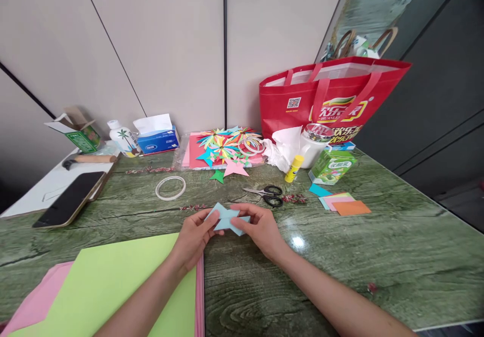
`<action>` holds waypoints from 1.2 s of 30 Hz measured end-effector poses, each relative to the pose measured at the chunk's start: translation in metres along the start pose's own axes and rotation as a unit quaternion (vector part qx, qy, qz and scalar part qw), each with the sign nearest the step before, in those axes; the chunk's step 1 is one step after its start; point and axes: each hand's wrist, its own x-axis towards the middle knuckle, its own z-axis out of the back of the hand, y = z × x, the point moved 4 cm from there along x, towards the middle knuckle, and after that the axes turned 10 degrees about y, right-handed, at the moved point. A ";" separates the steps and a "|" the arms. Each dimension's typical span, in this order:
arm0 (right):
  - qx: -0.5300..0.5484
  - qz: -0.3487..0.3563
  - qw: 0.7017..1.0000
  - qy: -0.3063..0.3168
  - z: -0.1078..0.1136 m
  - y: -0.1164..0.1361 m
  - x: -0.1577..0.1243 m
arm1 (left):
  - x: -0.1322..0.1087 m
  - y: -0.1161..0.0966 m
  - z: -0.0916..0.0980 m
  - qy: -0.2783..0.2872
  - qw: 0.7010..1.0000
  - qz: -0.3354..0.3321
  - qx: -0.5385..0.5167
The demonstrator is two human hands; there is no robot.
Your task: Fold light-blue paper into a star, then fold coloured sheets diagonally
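Note:
A small folded light-blue paper piece [226, 219] with pointed ends is held just above the green table [378, 246] between both hands. My left hand [194, 236] pinches its left side with thumb and fingers closed. My right hand [258, 227] grips its right side the same way. Black-handled scissors [266, 194] lie just beyond my right hand. A clear tape ring [170, 187] lies beyond my left hand. Large lime-green paper [117, 286] over pink sheets [36, 301] lies under my left forearm.
At the back lie a pile of folded paper stars [227, 148], a glue stick [294, 169], a green carton [331, 166], a white jar [315, 145] and a red shopping bag [328, 100]. Small coloured paper squares [342, 204] lie right. A phone [70, 199], tissue box [157, 137] and bottle [123, 139] sit left.

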 end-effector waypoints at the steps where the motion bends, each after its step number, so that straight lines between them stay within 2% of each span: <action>1: 0.036 -0.008 0.999 -0.013 0.001 -0.001 0.000 | 0.000 -0.001 0.000 -0.003 1.000 -0.012 -0.015; 4: 0.127 -0.021 0.991 -0.039 0.003 -0.003 0.001 | -0.002 -0.005 -0.004 0.000 0.999 -0.035 -0.017; 6: 0.169 -0.030 0.984 -0.038 0.003 -0.002 0.001 | -0.004 -0.006 -0.008 0.024 0.999 -0.040 0.002; 11: 0.275 -0.064 0.959 0.027 -0.004 -0.001 0.002 | -0.008 -0.009 -0.013 0.079 0.992 -0.094 0.033; 19: 0.349 -0.080 0.927 0.113 -0.009 0.000 0.001 | -0.018 -0.014 -0.017 0.047 0.981 -0.145 0.123; 22: 0.332 -0.080 0.934 0.108 -0.011 0.001 0.001 | -0.022 -0.015 -0.017 0.023 0.974 -0.158 0.162; 27: 0.196 -0.005 0.981 0.000 -0.003 0.003 0.000 | -0.016 -0.012 -0.010 -0.039 0.978 -0.127 0.160; 29: 0.133 0.015 0.991 -0.028 0.000 0.005 -0.001 | -0.012 -0.009 -0.008 -0.035 0.987 -0.101 0.124; 32: 0.071 0.028 0.997 -0.031 0.001 0.009 -0.002 | -0.007 -0.005 -0.006 -0.030 0.994 -0.071 0.072; 36: 0.018 0.039 0.998 -0.035 0.001 0.011 -0.003 | -0.007 -0.003 -0.005 -0.023 0.996 -0.060 0.067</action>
